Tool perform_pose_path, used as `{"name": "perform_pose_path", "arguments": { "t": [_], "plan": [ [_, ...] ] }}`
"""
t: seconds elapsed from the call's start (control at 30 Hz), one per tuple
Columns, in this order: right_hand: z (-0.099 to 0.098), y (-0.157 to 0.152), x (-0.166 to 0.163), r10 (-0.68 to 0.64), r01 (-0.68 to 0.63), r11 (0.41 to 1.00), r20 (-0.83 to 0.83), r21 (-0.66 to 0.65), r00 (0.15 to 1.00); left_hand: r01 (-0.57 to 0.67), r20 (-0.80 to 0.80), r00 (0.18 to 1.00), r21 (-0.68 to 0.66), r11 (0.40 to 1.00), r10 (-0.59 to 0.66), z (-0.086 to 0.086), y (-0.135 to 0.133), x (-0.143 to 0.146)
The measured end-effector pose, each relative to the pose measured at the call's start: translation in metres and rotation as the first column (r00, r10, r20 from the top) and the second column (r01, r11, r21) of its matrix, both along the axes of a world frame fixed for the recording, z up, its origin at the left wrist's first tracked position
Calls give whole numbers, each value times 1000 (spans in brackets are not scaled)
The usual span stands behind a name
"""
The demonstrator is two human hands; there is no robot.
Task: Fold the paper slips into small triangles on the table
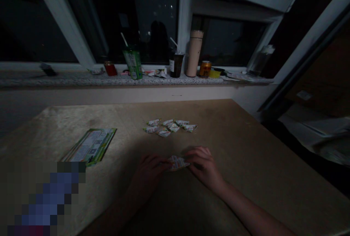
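Observation:
A small printed piece of folded paper (177,162) lies on the brown table (246,163) close to me. My left hand (149,174) pinches its left edge and my right hand (203,165) presses its right edge, fingers curled on it. Just beyond, near the table's middle, sits a cluster of several small folded paper pieces (169,126) with the same print. A stack of green printed flyers (91,145) lies to the left of my hands.
The room is dim. A stone window sill (68,79) behind the table carries a green cup with a straw (133,63), a dark drink cup (176,64), a pink flask (194,54), a can (205,69) and a red jar (110,68).

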State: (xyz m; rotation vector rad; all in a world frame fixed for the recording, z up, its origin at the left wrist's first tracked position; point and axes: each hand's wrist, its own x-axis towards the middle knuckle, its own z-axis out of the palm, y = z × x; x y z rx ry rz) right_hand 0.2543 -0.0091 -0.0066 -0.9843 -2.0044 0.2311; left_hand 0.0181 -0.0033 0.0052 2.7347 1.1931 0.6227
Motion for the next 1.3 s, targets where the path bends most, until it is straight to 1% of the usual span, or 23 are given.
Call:
{"name": "perform_pose_path", "arguments": {
  "t": [0.13,0.3,0.5,0.67,0.8,0.97,1.13,1.3],
  "plan": [
    [-1,0,0,-28,29,1000,76,-6,997,-13,-44,999,-12,1000,12,-2,-1,3],
    [0,-2,-2,-26,40,996,155,-85,988,-25,-67,998,-77,997,20,-3,-1,5],
    [12,-10,-3,7,39,987,284,-157,959,-28,-21,999,-167,985,25,1,-3,5],
    [18,-13,-3,19,42,984,342,-172,939,-30,-10,1000,-169,985,29,2,-5,6],
    [13,-13,-3,19,44,983,337,-180,941,-57,-13,998,-166,985,55,1,-5,7],
    [9,-10,-2,21,44,974,280,-221,960,-83,-21,997,-183,980,81,2,-1,3],
    [6,-5,-2,27,26,961,188,-274,982,-57,-59,997,-176,983,47,1,6,-7],
    [0,-3,-3,23,14,954,121,-300,992,-39,-47,998,-198,980,31,0,8,-9]
  ]
}}
